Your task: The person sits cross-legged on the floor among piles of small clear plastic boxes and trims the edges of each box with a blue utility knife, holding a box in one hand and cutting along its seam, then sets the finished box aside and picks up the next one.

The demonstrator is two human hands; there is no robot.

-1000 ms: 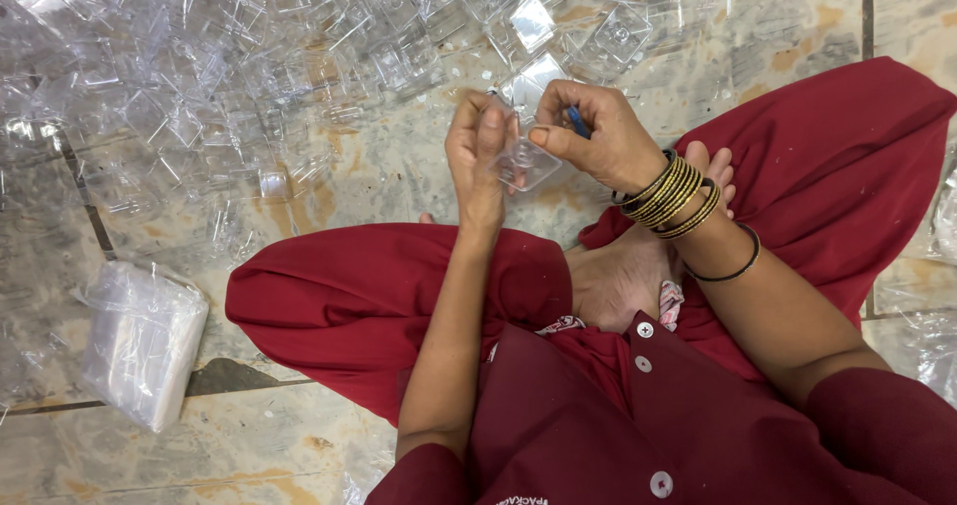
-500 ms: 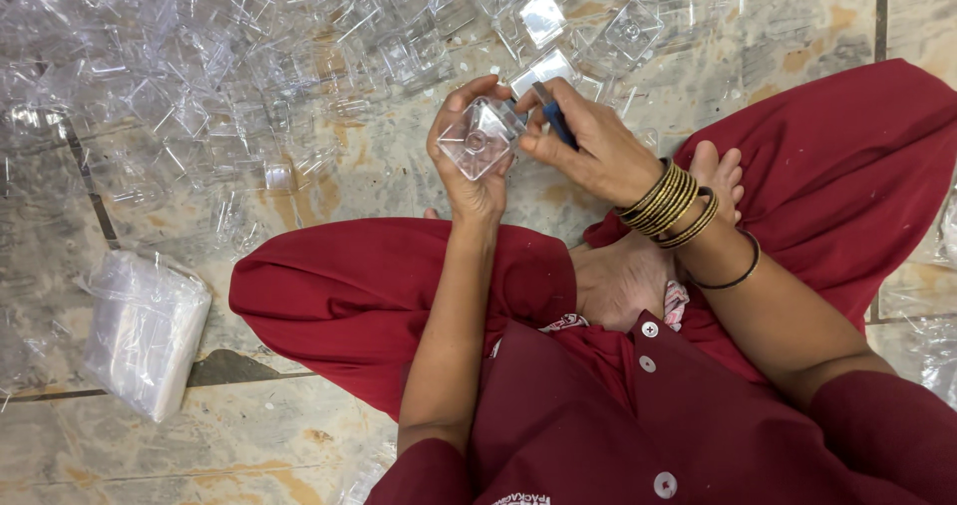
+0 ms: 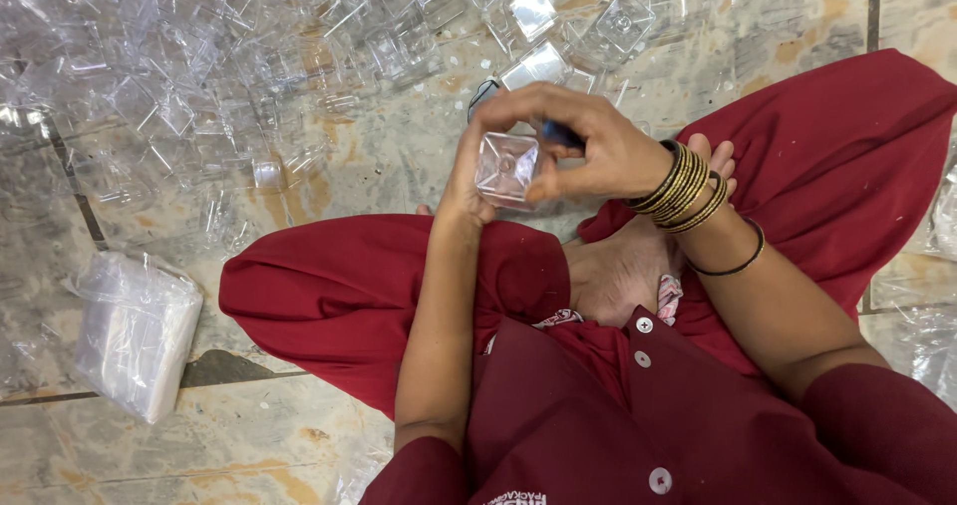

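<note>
A small clear square plastic box (image 3: 505,169) is held between both my hands above my crossed legs. My left hand (image 3: 462,188) supports it from the left and behind. My right hand (image 3: 583,141) arches over its top and right side, with thumb pressed on the box's front edge. A dark blue object (image 3: 560,134) shows under my right fingers; I cannot tell what it is. Gold bangles (image 3: 683,186) ring my right wrist.
A large heap of clear plastic boxes and lids (image 3: 249,56) covers the marble floor (image 3: 389,156) ahead and to the left. A stack of clear plastic bags (image 3: 135,331) lies at the left. More clear plastic (image 3: 932,296) sits at the right edge.
Both hands drew nearer my body with the clear box. My right hand shifted from the box's right side to cover its top, and the box now faces me flat.
</note>
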